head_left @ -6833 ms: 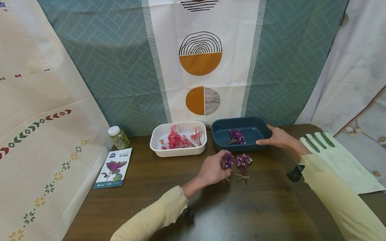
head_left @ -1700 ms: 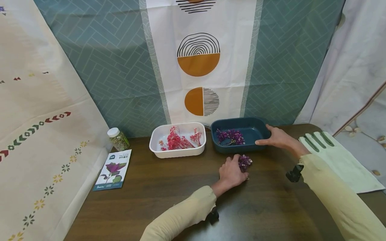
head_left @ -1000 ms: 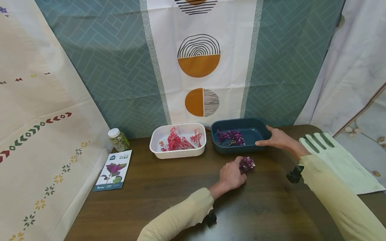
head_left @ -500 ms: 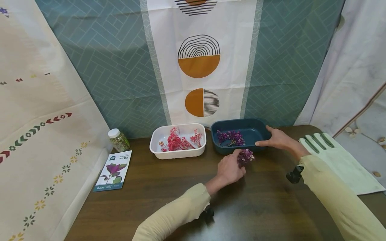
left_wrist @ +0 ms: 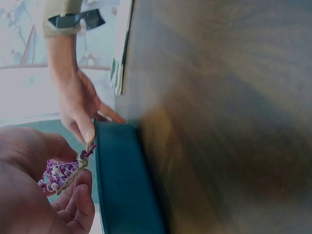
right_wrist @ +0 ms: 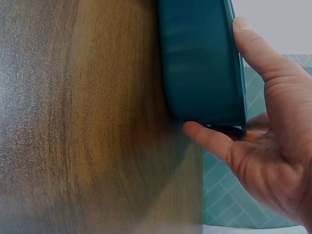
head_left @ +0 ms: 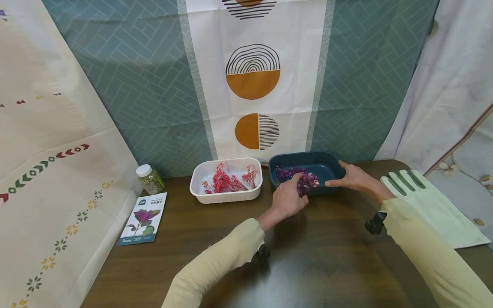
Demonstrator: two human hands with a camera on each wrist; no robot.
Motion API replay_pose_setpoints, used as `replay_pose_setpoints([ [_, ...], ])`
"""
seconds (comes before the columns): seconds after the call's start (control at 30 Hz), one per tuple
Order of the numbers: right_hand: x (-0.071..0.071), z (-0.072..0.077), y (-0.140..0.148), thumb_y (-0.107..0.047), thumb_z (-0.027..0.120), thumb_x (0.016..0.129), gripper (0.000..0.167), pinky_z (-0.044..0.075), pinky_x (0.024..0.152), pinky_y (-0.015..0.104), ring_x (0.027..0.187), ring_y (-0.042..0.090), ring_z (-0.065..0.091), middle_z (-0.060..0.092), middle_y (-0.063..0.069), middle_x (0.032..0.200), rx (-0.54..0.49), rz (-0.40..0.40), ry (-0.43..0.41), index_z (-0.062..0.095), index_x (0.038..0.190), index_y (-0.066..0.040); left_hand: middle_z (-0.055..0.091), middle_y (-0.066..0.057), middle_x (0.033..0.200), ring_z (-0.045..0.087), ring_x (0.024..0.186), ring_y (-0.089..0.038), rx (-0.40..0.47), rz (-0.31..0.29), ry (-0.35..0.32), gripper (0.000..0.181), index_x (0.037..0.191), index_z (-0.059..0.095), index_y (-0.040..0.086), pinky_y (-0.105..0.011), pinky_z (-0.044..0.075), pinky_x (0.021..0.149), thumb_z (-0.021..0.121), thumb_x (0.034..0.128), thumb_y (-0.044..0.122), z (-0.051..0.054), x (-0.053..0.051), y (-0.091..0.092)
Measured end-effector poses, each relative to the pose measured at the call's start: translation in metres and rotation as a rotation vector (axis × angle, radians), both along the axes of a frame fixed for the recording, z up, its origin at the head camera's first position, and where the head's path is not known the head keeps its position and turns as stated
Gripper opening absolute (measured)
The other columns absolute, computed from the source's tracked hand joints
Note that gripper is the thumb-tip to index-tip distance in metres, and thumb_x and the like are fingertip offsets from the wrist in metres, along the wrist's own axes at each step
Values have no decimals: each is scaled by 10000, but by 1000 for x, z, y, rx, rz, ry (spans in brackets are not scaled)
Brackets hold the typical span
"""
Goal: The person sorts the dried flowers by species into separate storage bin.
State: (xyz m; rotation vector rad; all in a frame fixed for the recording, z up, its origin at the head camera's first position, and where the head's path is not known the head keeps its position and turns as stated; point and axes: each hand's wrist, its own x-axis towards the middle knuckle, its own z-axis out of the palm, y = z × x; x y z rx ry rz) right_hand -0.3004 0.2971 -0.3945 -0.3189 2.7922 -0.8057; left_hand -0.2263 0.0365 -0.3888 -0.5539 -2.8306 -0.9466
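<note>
My left hand (head_left: 286, 200) pinches a small bunch of purple dried flowers (head_left: 308, 183) at the front rim of a dark blue tray (head_left: 327, 167). Twine (left_wrist: 82, 163) is knotted round its stems, as the left wrist view shows. Behind the held bunch, more purple dried flowers (head_left: 286, 173) lie in the tray's left half, partly hidden by it. My right hand (head_left: 352, 176) holds the tray's right end. In the right wrist view the thumb (right_wrist: 253, 46) lies on the rim, and a finger (right_wrist: 207, 137) touches the end wall low down.
Left of the blue tray stands a white tray (head_left: 227, 198) with red dried flowers (head_left: 227, 179). Further left are a jar (head_left: 151, 179) with a white lid and a plant-picture packet (head_left: 142, 219). A pale green glove (head_left: 431, 205) lies at the right.
An earlier purple bunch went from my left hand into the blue tray. My left hand then took another bunch off the table and carried it up to the tray. The right hand stayed put.
</note>
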Motion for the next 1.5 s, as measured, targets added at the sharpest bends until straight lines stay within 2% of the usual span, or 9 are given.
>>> replay_pose_setpoints([
  [0.1, 0, 0, 0, -554, 715, 869, 1167, 300, 1064, 666, 1359, 589, 247, 152, 451, 1506, -3, -3, -5, 70, 1507, 178, 642, 28, 857, 570, 713, -122, -4, 13, 5, 624, 1421, 509, 178, -307, 540, 645, 773, 856, 202, 2, -7, 0],
  [0.2, 1, 0, 0, -532, 716, 878, 1152, 287, 1069, 669, 1362, 591, 238, 145, 451, 1507, -9, -13, -16, 62, 1507, 177, 696, -15, 1039, 630, 836, -162, -9, 22, 1, 619, 1426, 503, 184, -360, 569, 740, 765, 866, 210, 5, -13, 1],
  [0.3, 1, 0, 0, -550, 716, 871, 1166, 283, 1072, 667, 1363, 590, 236, 145, 451, 1507, -11, -18, -22, 62, 1508, 176, 676, -54, 1219, 653, 982, -210, -17, 21, 2, 619, 1435, 488, 180, -403, 567, 827, 758, 879, 207, 7, -20, 2],
  [0.37, 1, 0, 0, -568, 716, 863, 1181, 289, 1072, 663, 1364, 586, 241, 148, 449, 1508, -8, -20, -23, 64, 1509, 175, 658, -72, 1268, 651, 1036, -231, -19, 18, 1, 622, 1441, 474, 174, -416, 560, 856, 754, 887, 200, 9, -24, 3],
  [0.6, 0, 2, -1, -564, 715, 867, 1177, 297, 1068, 662, 1357, 583, 262, 159, 448, 1507, -4, -27, -24, 63, 1506, 180, 651, -95, 1267, 637, 1062, -244, -49, 26, 22, 620, 1451, 461, 171, -445, 550, 878, 742, 899, 204, 14, -41, 3],
  [0.93, 0, 1, -1, -554, 711, 874, 1164, 295, 1075, 657, 1367, 573, 252, 160, 442, 1511, 1, -24, -16, 58, 1512, 169, 638, -99, 1272, 620, 1044, -248, -55, 66, -18, 601, 1465, 459, 186, -441, 549, 873, 711, 920, 197, 11, -61, 1],
  [1.1, -1, -1, 0, -610, 711, 844, 1209, 313, 1070, 649, 1369, 565, 261, 167, 437, 1514, 7, -22, -10, 72, 1515, 166, 641, -96, 1258, 620, 993, -239, -63, 94, -33, 588, 1461, 465, 196, -418, 556, 840, 706, 925, 186, 10, -66, 3],
  [1.27, -2, -2, 0, -595, 718, 847, 1200, 305, 1072, 653, 1370, 568, 254, 158, 434, 1518, 2, -28, -20, 71, 1517, 161, 636, -90, 1260, 610, 966, -229, -77, 109, -41, 596, 1471, 460, 199, -413, 556, 835, 701, 926, 188, 9, -72, 4],
  [1.5, -1, 1, 0, -585, 719, 851, 1190, 307, 1074, 648, 1371, 564, 259, 165, 431, 1518, -1, -24, -18, 74, 1519, 158, 648, -90, 1203, 595, 859, -215, -93, 126, -59, 604, 1489, 443, 202, -369, 557, 732, 677, 932, 186, 5, -80, 7],
])
